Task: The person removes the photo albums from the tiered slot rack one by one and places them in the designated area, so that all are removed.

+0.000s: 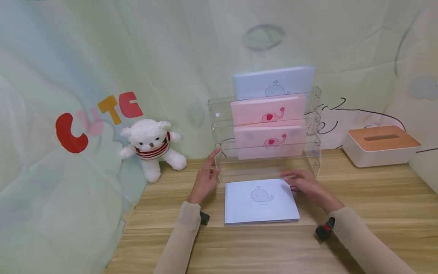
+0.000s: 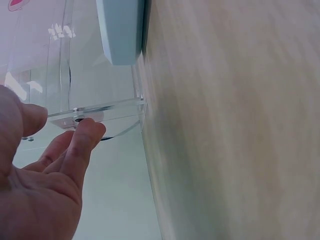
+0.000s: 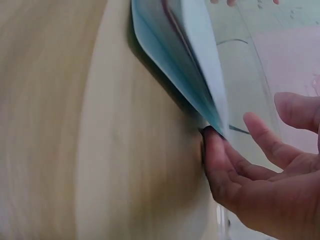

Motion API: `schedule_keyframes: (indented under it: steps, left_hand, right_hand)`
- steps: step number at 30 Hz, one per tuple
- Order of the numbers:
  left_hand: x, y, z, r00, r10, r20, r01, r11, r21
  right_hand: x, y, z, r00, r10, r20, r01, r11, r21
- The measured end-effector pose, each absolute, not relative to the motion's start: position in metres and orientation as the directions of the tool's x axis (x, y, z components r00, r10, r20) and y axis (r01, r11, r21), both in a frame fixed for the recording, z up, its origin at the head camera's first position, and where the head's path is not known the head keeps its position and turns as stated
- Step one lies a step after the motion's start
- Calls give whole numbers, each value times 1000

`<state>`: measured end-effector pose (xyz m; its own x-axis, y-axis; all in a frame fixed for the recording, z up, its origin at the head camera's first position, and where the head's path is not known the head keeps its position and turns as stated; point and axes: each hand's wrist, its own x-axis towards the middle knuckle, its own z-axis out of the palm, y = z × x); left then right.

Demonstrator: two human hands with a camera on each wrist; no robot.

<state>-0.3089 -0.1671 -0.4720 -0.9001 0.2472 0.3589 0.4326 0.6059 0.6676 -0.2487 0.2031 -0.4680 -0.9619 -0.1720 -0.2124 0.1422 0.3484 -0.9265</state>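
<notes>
A white booklet with a grey-blue whale lies on the wooden table in front of a clear tiered rack. At the booklet's far right corner is my right hand. In the right wrist view, fingertips of the right hand touch that corner from below, the thumb stays apart, and the covers stand slightly spread. Beside the rack's left panel is my left hand. The left wrist view shows fingertips of the left hand at the clear panel's edge; firm contact is hard to judge.
Two pink elephant booklets, an upper one and a lower one, stand in the rack below a blue whale booklet. A white teddy bear sits at left. At right stands a tissue box with a wooden lid.
</notes>
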Motion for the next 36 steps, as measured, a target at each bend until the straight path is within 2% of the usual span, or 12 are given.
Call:
schedule_keyframes:
  steps: [12, 16, 24, 36]
  left_hand:
    - [-310, -168, -473, -895, 251, 369, 443, 597, 669]
    - [-310, -168, -474, -895, 248, 370, 442, 603, 665]
    - [-309, -168, -474, -889, 254, 380, 452, 608, 653]
    - [-311, -169, -474, -879, 263, 397, 471, 605, 642]
  right_hand:
    - [-237, 228, -444, -976, -164, -145, 65, 416, -907]
    - [-237, 234, -435, -982, -148, -117, 49, 398, -916]
    - [-240, 239, -409, -994, -75, -81, 44, 398, -916]
    - [-245, 244, -386, -981, 32, 193, -163, 418, -894]
